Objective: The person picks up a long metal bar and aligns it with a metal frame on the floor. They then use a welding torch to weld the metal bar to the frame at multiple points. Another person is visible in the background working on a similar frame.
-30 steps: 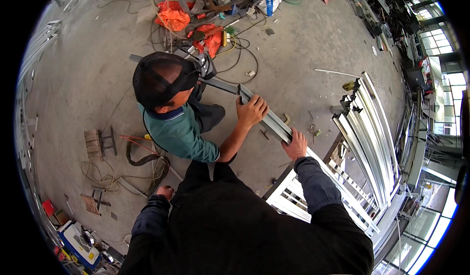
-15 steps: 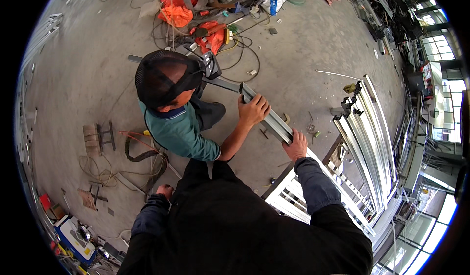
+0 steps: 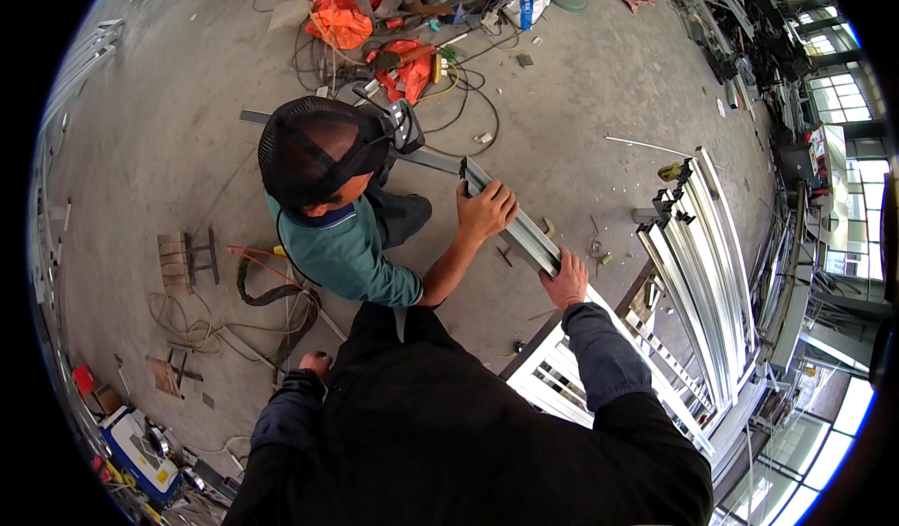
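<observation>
While right hand [image 3: 566,281] clasps it, metal bar [image 3: 530,241] looks silver-grey — straight, grooved lengthwise; left hand [image 3: 316,365] — can't tell whether closed.

Place: a workshop, most likely for metal fabrication.
Floor: bare grey concrete [image 3: 562,86], scattered with small scraps.
Metal stock: a stack of long silvery profiles [image 3: 704,278] on the right; 1 more metal profile [image 3: 532,241] slants across the middle.
Right wall: heaped metal lengths and dark clutter [image 3: 749,62], beside large multi-paned windows [image 3: 840,98].
Cables: dark cable loops [image 3: 493,114] on the ground near 2 orange-red plastic heaps [image 3: 339,24].
Stands: 2 small wood-and-metal stands [image 3: 174,262], left.
Equipment: 1 blue-and-white unit [image 3: 138,453], lower left, its kind unclear.
</observation>
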`<state>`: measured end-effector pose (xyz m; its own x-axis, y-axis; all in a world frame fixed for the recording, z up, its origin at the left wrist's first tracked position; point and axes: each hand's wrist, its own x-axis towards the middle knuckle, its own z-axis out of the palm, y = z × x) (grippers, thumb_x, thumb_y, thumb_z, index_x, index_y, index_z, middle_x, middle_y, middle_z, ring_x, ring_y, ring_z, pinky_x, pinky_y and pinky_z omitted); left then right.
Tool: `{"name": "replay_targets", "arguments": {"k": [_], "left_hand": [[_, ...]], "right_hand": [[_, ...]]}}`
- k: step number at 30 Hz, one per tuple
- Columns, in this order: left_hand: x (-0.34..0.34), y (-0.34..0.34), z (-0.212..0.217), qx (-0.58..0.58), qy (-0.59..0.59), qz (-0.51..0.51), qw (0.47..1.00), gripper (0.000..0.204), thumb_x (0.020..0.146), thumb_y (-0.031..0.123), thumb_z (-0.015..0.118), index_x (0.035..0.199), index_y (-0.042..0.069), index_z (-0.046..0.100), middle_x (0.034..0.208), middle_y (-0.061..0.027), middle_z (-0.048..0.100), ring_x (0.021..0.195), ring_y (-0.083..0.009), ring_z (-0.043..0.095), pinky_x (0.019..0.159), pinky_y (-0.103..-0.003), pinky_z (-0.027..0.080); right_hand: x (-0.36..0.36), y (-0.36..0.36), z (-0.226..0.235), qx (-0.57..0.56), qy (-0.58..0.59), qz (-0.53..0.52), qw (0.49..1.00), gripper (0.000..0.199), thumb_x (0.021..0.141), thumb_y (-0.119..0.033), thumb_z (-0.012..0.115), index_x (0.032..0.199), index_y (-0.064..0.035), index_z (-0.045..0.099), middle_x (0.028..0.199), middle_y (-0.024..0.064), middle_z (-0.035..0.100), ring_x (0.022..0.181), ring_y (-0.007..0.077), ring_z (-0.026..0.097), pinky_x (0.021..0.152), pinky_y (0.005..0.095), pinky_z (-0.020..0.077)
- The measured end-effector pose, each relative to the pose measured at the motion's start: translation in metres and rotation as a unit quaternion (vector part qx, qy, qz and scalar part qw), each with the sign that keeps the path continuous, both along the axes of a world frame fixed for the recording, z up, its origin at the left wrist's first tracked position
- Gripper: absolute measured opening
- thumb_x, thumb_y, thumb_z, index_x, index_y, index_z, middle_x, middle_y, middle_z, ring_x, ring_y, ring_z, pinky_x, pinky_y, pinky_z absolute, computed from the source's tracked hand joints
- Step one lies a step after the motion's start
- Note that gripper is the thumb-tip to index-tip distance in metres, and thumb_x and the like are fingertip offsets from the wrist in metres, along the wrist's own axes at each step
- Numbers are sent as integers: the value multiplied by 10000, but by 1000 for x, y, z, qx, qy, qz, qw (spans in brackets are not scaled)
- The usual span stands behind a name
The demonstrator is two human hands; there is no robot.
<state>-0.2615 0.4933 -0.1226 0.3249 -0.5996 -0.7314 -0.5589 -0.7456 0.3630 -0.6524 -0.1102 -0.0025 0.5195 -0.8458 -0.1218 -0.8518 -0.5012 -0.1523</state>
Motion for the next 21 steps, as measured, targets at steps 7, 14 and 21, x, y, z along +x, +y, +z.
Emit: {"name": "replay_targets", "arguments": {"k": [7, 14, 21], "left_hand": [[2, 14, -22, 12, 37, 21, 999, 307, 876, 224, 644, 1050, 21, 795, 1136, -251, 761, 1115, -465, 702, 999, -482, 568], [-1, -1, -11, 85, 73, 203, 973, 484, 922, 310, 646, 1260, -20, 748, 1265, -276, 736, 1242, -413, 685, 1083, -432, 529], [-1, -17, 12, 78, 47, 157, 983, 454, 906, 321, 664, 1219, 10, 772, 1248, -249, 748, 1207, -413, 696, 1060, -447, 535]], "right_hand": [[2, 1, 3, 10, 8, -2, 1000, 841, 781, -350, 877, 1499, -121, 503, 1228, 169, 635, 1159, 402, 608, 995, 524, 479], [2, -1, 2, 6, 4, 0, 1000, 835, 782, -352, 877, 1495, -122, 506, 1223, 166, 636, 1160, 399, 608, 999, 525, 477], [1, -1, 3, 5, 9, -1, 1000, 825, 784, -357, 878, 1486, -126, 512, 1231, 162, 635, 1165, 395, 606, 996, 523, 477]]}}
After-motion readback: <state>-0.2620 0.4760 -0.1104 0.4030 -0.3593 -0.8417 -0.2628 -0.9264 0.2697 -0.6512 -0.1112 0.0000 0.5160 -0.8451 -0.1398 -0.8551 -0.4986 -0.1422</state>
